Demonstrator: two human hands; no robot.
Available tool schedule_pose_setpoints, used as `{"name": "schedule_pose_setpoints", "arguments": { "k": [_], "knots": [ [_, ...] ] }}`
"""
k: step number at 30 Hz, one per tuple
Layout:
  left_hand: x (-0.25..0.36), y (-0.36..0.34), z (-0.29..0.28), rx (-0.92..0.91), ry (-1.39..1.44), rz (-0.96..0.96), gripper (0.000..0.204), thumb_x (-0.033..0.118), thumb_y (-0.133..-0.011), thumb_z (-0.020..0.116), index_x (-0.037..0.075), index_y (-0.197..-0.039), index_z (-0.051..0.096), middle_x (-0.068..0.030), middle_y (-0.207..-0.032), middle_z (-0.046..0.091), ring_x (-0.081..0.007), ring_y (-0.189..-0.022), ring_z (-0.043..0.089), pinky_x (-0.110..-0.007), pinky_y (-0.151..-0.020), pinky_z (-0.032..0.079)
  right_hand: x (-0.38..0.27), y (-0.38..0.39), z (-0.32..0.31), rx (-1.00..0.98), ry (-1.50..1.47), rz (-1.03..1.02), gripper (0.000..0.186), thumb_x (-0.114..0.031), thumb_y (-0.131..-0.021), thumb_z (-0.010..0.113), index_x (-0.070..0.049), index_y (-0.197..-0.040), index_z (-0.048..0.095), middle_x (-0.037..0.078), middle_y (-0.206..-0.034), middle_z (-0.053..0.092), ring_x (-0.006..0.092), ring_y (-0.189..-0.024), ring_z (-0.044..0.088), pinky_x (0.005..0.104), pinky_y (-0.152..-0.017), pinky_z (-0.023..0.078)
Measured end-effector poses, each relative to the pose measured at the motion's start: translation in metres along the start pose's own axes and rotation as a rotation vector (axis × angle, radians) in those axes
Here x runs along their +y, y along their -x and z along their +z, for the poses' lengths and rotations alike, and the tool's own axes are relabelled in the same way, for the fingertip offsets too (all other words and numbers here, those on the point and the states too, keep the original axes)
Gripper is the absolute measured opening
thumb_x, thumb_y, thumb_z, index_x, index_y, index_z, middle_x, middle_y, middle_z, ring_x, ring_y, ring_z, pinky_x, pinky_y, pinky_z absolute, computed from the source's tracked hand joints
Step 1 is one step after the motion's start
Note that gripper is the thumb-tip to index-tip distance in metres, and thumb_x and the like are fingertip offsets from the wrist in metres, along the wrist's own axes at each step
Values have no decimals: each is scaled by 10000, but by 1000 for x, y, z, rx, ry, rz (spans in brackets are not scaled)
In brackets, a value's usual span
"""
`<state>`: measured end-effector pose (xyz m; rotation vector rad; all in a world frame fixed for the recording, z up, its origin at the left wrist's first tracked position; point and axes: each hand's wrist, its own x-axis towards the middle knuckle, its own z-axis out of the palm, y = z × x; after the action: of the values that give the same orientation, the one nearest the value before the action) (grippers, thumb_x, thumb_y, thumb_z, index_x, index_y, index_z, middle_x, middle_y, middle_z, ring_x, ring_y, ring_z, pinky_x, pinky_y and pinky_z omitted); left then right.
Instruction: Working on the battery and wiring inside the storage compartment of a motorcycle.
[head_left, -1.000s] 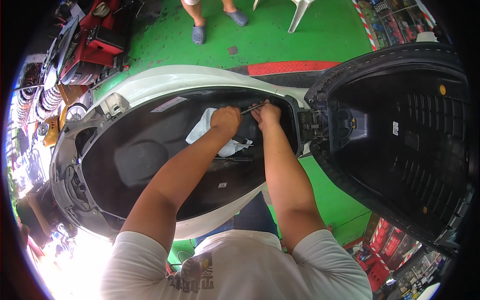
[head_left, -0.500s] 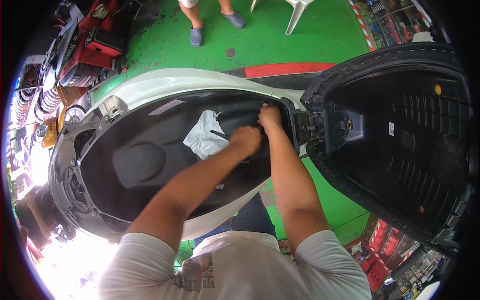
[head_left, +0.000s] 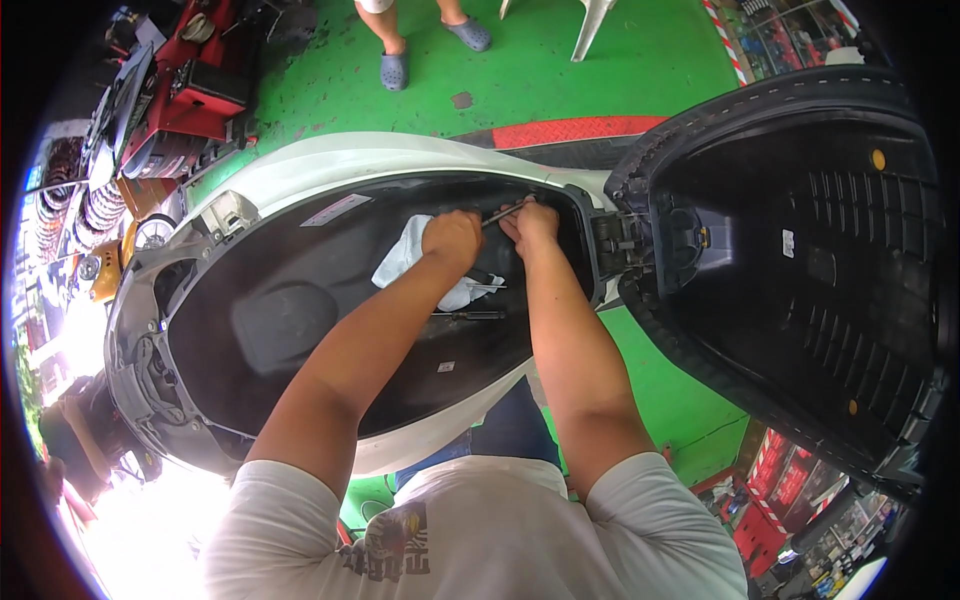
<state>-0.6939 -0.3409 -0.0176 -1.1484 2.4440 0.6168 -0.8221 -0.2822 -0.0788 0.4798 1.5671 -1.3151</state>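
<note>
Inside the black under-seat storage bin (head_left: 240, 390) of a white scooter, both hands work near its far right end. My left hand (head_left: 453, 238) is closed in a fist around a thin metal rod (head_left: 502, 213); any handle is hidden in the fist. The rod slants up to my right hand (head_left: 532, 224), whose bent fingers close around its far end. A crumpled white cloth (head_left: 400, 256) lies under my left hand. Another small metal and dark tool (head_left: 487, 287) rests on the cloth's edge. Just nearer, a dark-handled screwdriver (head_left: 478, 316) lies on the bin floor.
The raised black seat (head_left: 800, 290) stands open on its hinge (head_left: 618, 240) at the right. White body panels (head_left: 370, 150) border the bin. Beyond, a person in grey clogs (head_left: 394, 72) stands on the green floor near a white chair leg (head_left: 592, 30). Red shop equipment (head_left: 205, 95) is at the far left.
My left hand has moved up and left, and the rod now shows between both hands. The screwdriver and small tool beside the cloth have come into sight. The view has shifted slightly.
</note>
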Motion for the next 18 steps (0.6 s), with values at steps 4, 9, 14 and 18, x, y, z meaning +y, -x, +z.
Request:
{"name": "schedule_pose_setpoints", "arguments": {
  "k": [4,9,14,18],
  "knots": [
    [-11,-9,8,82,-43,-7,220,239,-901,552,80,-1004,664,-189,-1007,703,-362,-910,702,-463,-791,569,6,-4,11,38,-139,-8,266,-257,-1058,384,-32,-1098,521,142,-917,673,278,-814,687,413,-768,580],
    [-19,-21,10,131,-56,-47,205,238,-935,538,83,-1029,635,-184,-1047,683,-371,-929,693,-472,-794,565,5,-8,24,68,-308,29,265,-258,-1060,375,-40,-1145,498,158,-992,662,285,-878,679,447,-823,563],
    [-22,-21,11,170,0,-53,203,254,-940,554,81,-1008,634,-201,-1012,680,-392,-939,682,-488,-798,558,7,-3,27,44,-405,56,271,-256,-1062,348,-58,-1182,488,171,-1067,645,302,-942,669,467,-887,536],
    [-15,-10,13,300,227,-98,198,227,-918,589,47,-982,637,-232,-993,668,-425,-932,658,-499,-803,538,11,-6,21,25,-544,59,262,-250,-1057,323,-75,-1170,483,171,-1077,643,324,-953,671,469,-893,534]
  ]
}}
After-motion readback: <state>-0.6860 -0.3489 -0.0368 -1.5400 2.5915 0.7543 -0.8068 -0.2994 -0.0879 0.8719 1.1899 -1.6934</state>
